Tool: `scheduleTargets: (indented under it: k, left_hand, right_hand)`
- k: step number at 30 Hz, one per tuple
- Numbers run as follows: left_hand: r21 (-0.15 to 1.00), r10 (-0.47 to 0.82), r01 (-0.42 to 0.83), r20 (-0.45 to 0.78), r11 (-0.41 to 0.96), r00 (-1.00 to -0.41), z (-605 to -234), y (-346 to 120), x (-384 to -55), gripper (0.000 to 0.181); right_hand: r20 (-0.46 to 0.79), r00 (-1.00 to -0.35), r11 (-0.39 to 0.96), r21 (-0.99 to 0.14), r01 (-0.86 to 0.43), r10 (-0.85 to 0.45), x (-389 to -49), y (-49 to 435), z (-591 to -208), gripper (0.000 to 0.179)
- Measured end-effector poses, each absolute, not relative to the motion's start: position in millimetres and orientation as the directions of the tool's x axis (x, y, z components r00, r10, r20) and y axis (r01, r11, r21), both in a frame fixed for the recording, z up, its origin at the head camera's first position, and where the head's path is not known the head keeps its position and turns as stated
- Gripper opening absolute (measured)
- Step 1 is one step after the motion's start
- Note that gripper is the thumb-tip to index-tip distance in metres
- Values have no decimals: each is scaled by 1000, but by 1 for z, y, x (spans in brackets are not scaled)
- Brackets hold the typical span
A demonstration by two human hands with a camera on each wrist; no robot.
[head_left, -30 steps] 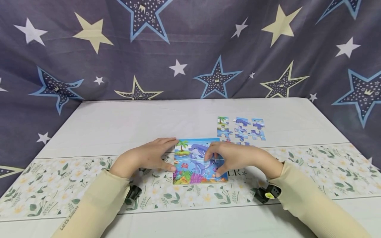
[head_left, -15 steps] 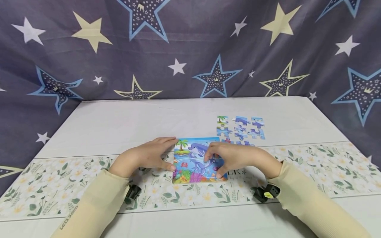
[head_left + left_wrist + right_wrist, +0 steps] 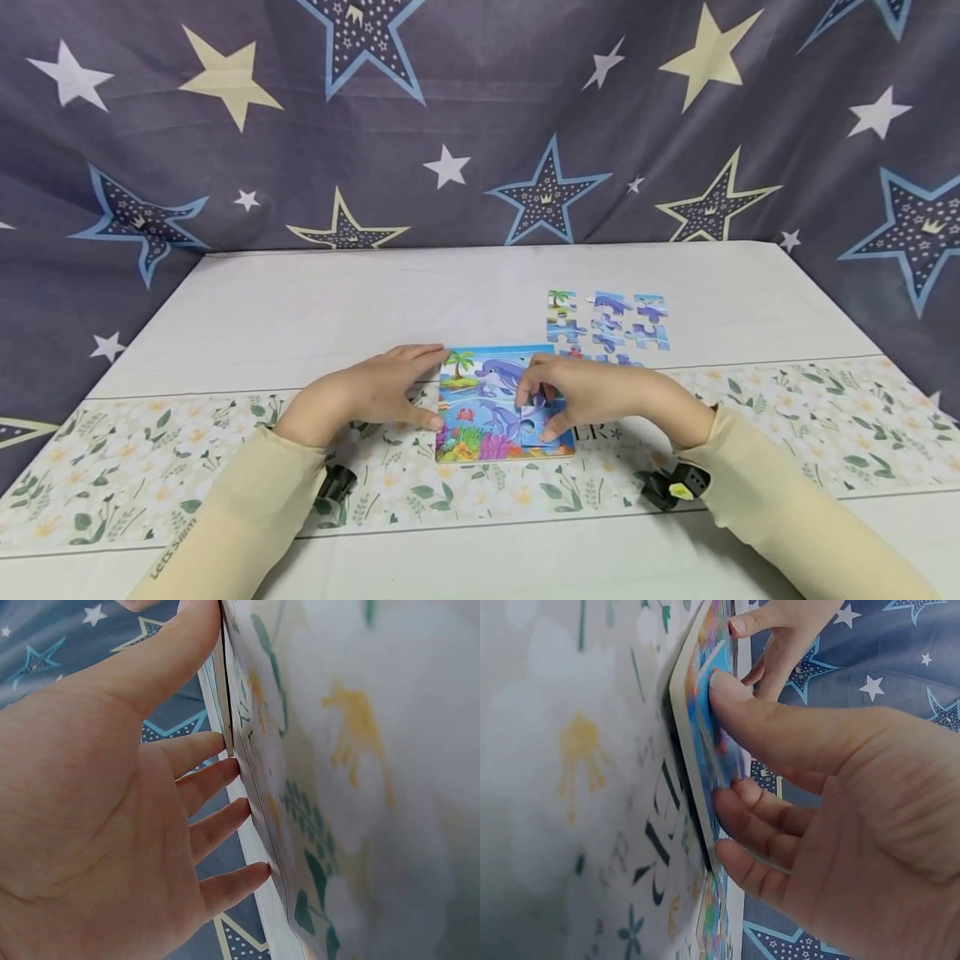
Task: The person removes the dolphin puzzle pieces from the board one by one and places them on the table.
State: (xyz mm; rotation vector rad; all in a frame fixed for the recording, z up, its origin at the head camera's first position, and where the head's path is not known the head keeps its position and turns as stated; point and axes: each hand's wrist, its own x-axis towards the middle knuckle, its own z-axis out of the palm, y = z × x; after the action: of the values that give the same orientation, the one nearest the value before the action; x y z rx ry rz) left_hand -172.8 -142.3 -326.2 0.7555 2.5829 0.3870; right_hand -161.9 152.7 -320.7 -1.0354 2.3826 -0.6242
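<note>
A dolphin jigsaw puzzle (image 3: 480,433) lies on the table with a palm tree, crab and coral printed on it. My left hand (image 3: 378,387) rests at its left side, fingers spread and fairly straight, thumb tip at the edge. In the left wrist view the left hand's fingertips touch the tablecloth. My right hand (image 3: 592,392) is over the puzzle's right part and pinches a blue puzzle piece (image 3: 529,432) between thumb and fingers. That piece is tilted up from the board in the right wrist view, where the thumb (image 3: 731,694) presses on its face.
Several loose puzzle pieces (image 3: 609,305) lie in rows behind the right hand, the nearest partly hidden by it. A floral band (image 3: 810,425) crosses the white table (image 3: 360,300). A star-patterned curtain (image 3: 480,108) hangs at the back.
The right hand has raised a piece at the puzzle's right part, which lay flush in the picture before. The left hand stays in place.
</note>
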Motion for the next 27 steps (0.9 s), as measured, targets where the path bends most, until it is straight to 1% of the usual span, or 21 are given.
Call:
scheduleTargets:
  k: [6, 9, 14, 18, 23, 27]
  left_hand:
    - [373, 566, 450, -310, 812, -764, -326, -142, -172, 100]
    - [373, 568, 452, -309, 810, -763, -326, -142, -172, 100]
    - [372, 564, 449, -309, 813, -766, -326, -143, -173, 100]
    - [372, 562, 446, -312, 814, -766, -326, -143, -173, 100]
    - [370, 562, 447, -315, 815, -765, -327, -142, -173, 100]
    - [363, 563, 452, -313, 815, -764, -327, -141, -173, 101]
  right_hand:
    - [-206, -575, 563, -611, -557, -792, -164, 155, -320, 22]
    - [-202, -568, 546, -640, -540, -798, -166, 156, -320, 14]
    - [-203, -576, 542, -670, -508, -792, -169, 159, -317, 16]
    - [-194, -590, 546, -667, -506, -784, -172, 162, -313, 16]
    - [-201, -623, 571, -667, -478, -756, -174, 169, -308, 18]
    - [-194, -633, 572, -670, -472, -749, -177, 177, -306, 16]
